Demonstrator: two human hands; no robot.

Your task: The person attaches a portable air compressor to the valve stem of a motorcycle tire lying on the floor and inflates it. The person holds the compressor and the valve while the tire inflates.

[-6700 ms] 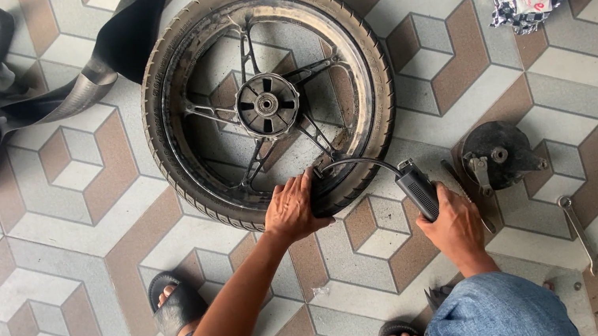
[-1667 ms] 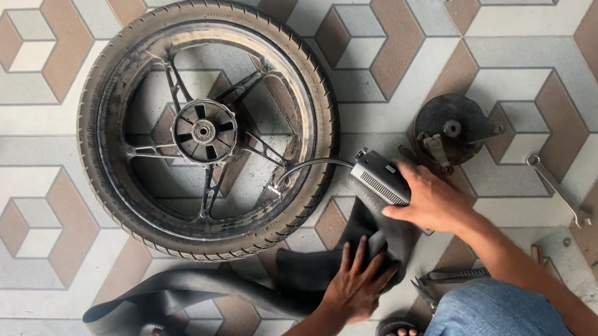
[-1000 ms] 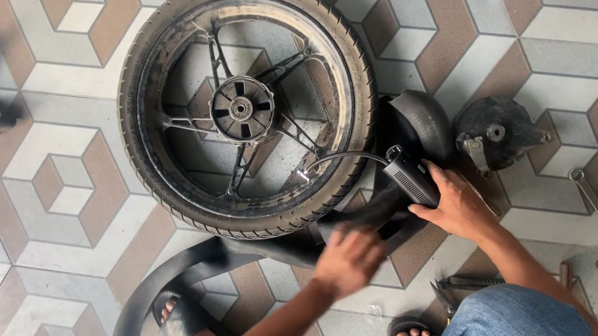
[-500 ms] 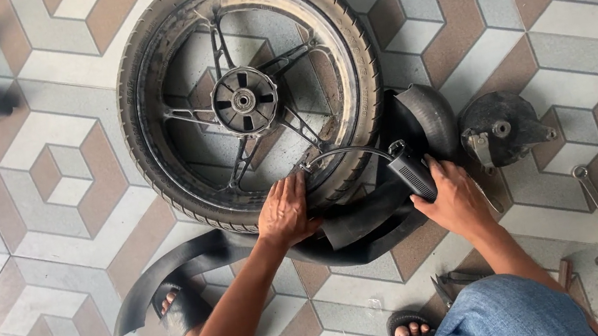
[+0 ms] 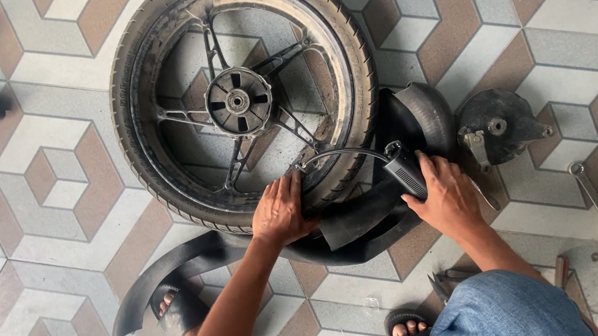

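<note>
While the left hand (image 5: pixel 282 212) lies flat on the near sidewall of the motorcycle wheel (image 5: pixel 243 93), its fingers (image 5: pixel 288 190) are spread and nearly straight, pressing on rubber and gripping nothing. Fingertips reach the inner edge of the tyre, right where the thin black hose (image 5: pixel 341 155) meets the rim.

Right hand (image 5: pixel 447 196): fingers (image 5: pixel 422 169) curled loosely around the lower end of a small dark handheld inflator (image 5: pixel 404 174), thumb side toward the wheel. Grip looks closed on the body; the underside of the fingers is hidden, so how tightly they hold is unclear.

Black inner tube (image 5: pixel 356 223): limp, lying partly outside the tyre. 1 loop bulges up just beyond the right fingertips, another run passes under both wrists and trails away to the left of the left fingers, ending near a sandalled foot (image 5: pixel 178 315).

Judgement on doing this step well:
1. Keep the left palm firm on the sidewall so the hose joint does not twist
2. Hold the inflator steady and close, leaving the hose slack
3. Keep the tube free of folds or pinches under the tyre edge

Elsewhere: round dark brake plate (image 5: pixel 504 123) just right of the right fingers; a spanner (image 5: pixel 593 192) farther right on the patterned tiles (image 5: pixel 35 170)
</note>
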